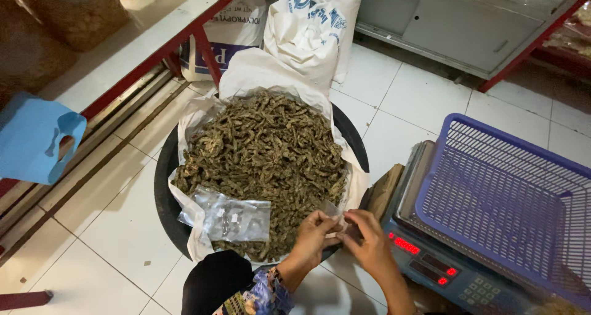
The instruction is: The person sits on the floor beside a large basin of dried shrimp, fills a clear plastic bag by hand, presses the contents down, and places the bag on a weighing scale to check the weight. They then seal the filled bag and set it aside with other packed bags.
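- At the bottom centre of the frame, a small clear plastic bag point(333, 211) is pinched between both hands, just over the near rim of a black basin point(161, 185).
- The left hand point(314, 234) is seen with fingers curled closed on the bag's edge; a dark, patterned sleeve point(237, 288) is seen below it.
- The right hand point(367, 241) is held just beside the left, fingertips bent in and closed on the same bag.
- To the right of the hands, a digital scale point(431, 267) with red lit digits is set on the floor, and a purple plastic basket point(492, 198) is carried on its pan, filling the lower right of the frame.
- A stack of clear plastic bags point(231, 216) is laid on the near side of a heap of dried brown-green strips point(265, 161), left of the hands.
- The heap is held in a white sack liner point(246, 75) folded out over the basin at the centre of the frame.
- The white tiled floor point(111, 229) is seen around the basin.
- A blue plastic bag point(31, 139) is hung at the left edge.
- Behind the basin, white printed sacks point(308, 25) are propped at the upper centre, against a red-framed shelf point(154, 32) at the upper left.
- A grey cabinet point(455, 19) is seen at the upper right.
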